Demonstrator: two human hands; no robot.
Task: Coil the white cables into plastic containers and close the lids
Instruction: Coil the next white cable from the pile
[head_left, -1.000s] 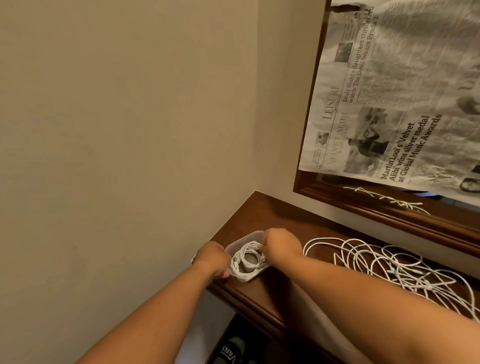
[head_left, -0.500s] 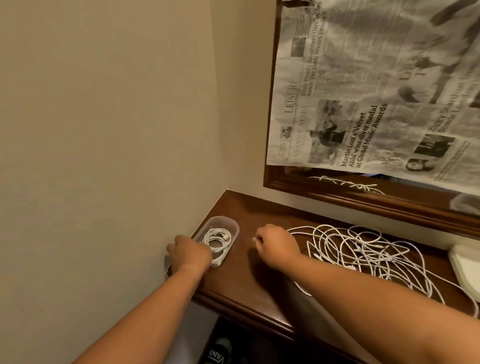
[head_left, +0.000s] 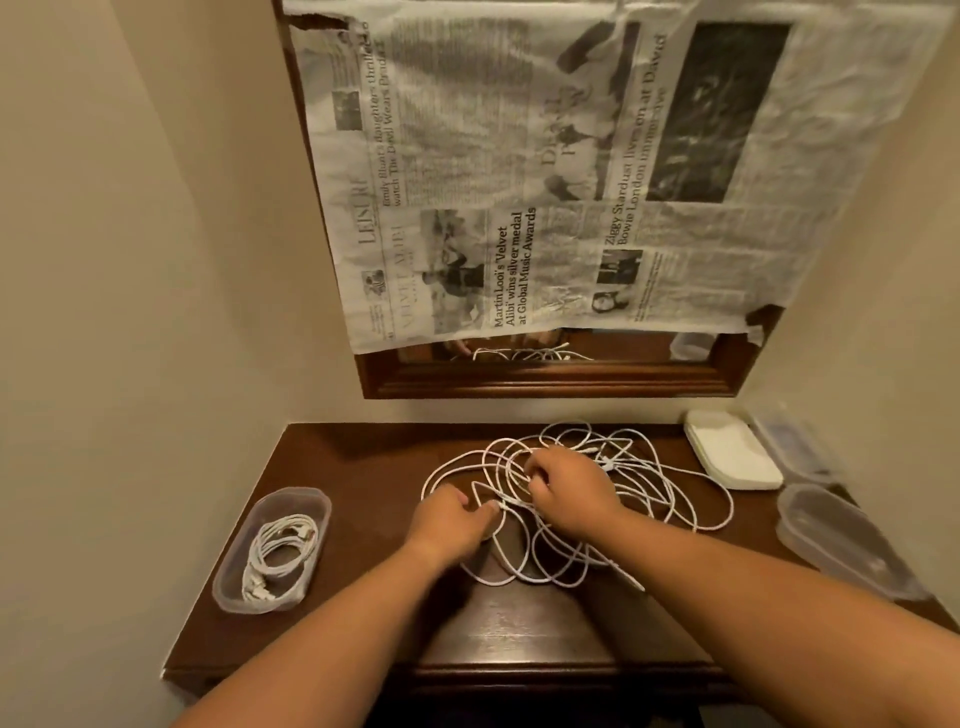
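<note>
Cable tangle (head_left: 675, 499) lies directly under and around both hands on the dark, polished wooden table top (head_left: 519, 639). Its loops spread further to the right of the right hand than to the left of the left hand. The tangle has no single long axis, and the strands cross in open, overlapping loops.

Left hand (head_left: 447, 522) is curled, thumb against fingers, pinching what appears to be a connector end at the near-left edge of the tangle. Right hand (head_left: 569, 493) sits just beyond it and to its right, fingers curled round several strands at the middle. The hands are close together but not touching.

Governing relation: the pinched end lies between the two hands. The left hand is therefore placed to anchor that end, while the right hand, nearer the bulk of the loops, is placed to draw strand free. Crossed loops are likely to snag.

Cables are thin, white, round in section and limp. The filled container (head_left: 224, 587), well to the left of the left hand, is translucent plastic, oblong with rounded corners, lidless, its long axis running away from the person. It holds a coiled cable (head_left: 280, 556). An empty container (head_left: 841, 545) of the same kind lies well to the right of the right hand. Beyond it sits a flat white stack (head_left: 727, 452), possibly lids; this cannot be confirmed.
</note>
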